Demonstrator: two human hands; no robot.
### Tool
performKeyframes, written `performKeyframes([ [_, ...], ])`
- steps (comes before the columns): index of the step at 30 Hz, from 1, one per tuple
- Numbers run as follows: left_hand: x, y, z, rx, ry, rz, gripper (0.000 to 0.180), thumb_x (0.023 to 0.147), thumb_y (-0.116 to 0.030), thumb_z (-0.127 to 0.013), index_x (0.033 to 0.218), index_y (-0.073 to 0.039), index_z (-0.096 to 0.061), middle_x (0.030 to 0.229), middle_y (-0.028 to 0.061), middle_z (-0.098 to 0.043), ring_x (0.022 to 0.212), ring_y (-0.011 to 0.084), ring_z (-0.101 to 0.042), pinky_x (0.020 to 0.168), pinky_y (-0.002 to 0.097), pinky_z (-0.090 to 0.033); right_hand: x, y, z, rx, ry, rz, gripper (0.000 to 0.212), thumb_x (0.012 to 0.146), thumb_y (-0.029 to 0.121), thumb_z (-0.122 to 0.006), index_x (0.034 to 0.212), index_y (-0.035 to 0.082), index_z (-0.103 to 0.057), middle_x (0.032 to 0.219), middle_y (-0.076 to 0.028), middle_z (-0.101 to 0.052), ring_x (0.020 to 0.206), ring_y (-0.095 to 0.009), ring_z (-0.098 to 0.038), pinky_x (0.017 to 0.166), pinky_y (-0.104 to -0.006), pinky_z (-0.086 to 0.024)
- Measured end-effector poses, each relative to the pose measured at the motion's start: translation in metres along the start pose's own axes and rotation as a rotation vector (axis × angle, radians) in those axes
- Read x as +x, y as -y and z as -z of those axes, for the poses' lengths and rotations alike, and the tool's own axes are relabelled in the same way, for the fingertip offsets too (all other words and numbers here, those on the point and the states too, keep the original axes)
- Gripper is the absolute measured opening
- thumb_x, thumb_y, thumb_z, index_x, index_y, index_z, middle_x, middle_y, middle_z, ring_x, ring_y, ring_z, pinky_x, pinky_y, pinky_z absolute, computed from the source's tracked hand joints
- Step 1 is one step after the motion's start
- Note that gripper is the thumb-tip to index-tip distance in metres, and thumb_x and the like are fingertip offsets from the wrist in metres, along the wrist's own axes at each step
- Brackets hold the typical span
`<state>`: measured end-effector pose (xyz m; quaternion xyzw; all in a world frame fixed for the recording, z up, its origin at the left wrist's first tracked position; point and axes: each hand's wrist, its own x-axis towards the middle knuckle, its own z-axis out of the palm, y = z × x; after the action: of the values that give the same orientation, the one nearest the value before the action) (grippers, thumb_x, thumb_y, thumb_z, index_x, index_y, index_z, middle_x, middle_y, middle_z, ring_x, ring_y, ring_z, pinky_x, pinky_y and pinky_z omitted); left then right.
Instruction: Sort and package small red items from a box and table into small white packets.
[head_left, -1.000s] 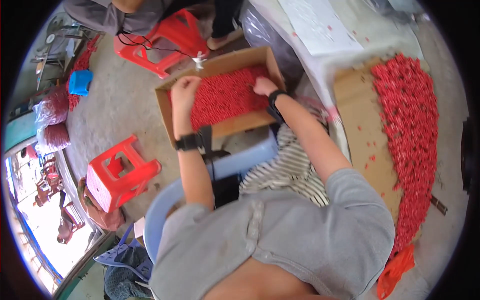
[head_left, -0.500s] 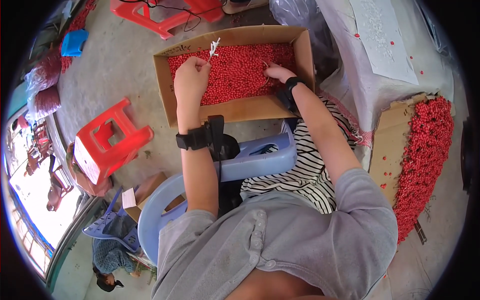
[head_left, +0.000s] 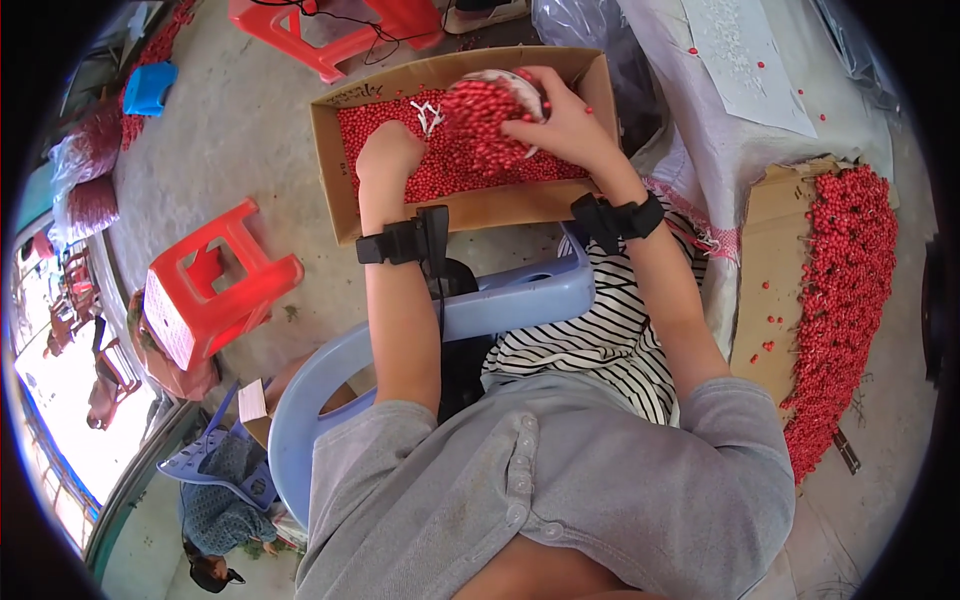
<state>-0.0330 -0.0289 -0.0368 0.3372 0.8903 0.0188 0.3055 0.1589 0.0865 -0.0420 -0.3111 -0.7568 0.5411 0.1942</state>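
A long cardboard box (head_left: 452, 212) in front of me holds a deep layer of small red berry-like beads (head_left: 455, 183). My left hand (head_left: 390, 152) is closed over the box's left half, pinching a small white branched sprig (head_left: 429, 117) that points up and right. My right hand (head_left: 570, 122) grips the side of a white bowl (head_left: 524, 92), its fingers over the rim. The bowl is tilted toward the sprig, and blurred beads spill from its mouth. Most of the bowl is hidden by beads and fingers. Both wrists wear black straps.
A blue plastic chair (head_left: 520, 305) curves around me. At left stands a red stool (head_left: 215, 285), with another red stool (head_left: 330, 40) beyond the box. Red beaded sprigs (head_left: 840, 310) lie on cardboard at right, beside a white-covered surface (head_left: 690, 90). A person (head_left: 215, 520) sits at lower left.
My right hand has come up out of the beads with a filled bowl, now tipped. My left hand has lowered the sprig a little and turned over. The view has shifted slightly.
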Motion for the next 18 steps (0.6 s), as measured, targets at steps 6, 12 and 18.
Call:
performKeyframes([
  [6,-0.009,-0.018,0.009,-0.099,0.264,-0.134,0.018,0.064,-0.015,-0.063,0.071,-0.002,-0.054,0.064,0.0101,-0.056,0.062,0.0198,-0.054,0.059,0.0318,-0.042,0.007,0.024,-0.015,-0.536,-0.054,0.344,0.062,0.059,0.024,-0.068,0.112,0.008,-0.041,0.1,-0.012,-0.049,0.087,-0.026,-0.054,0.071,-0.0324,-0.045],
  [12,-0.011,-0.014,0.008,-0.123,0.318,-0.111,0.017,0.064,-0.015,-0.063,0.072,-0.003,-0.054,0.065,0.0085,-0.056,0.063,0.0176,-0.053,0.059,0.0313,-0.042,0.034,-0.048,-0.018,-0.727,-0.141,-0.139,0.058,0.06,0.034,-0.065,0.108,0.008,-0.042,0.105,-0.016,-0.046,0.089,-0.032,-0.052,0.071,-0.0369,-0.045],
  [18,-0.017,-0.009,0.004,-0.157,0.138,-0.153,0.015,0.066,-0.014,-0.061,0.072,-0.002,-0.054,0.065,0.0099,-0.056,0.064,0.0199,-0.054,0.06,0.0318,-0.042,0.039,-0.16,-0.061,-0.738,0.165,-0.564,0.066,0.063,0.032,-0.063,0.116,0.002,-0.036,0.11,-0.021,-0.044,0.096,-0.032,-0.05,0.076,-0.0405,-0.043],
])
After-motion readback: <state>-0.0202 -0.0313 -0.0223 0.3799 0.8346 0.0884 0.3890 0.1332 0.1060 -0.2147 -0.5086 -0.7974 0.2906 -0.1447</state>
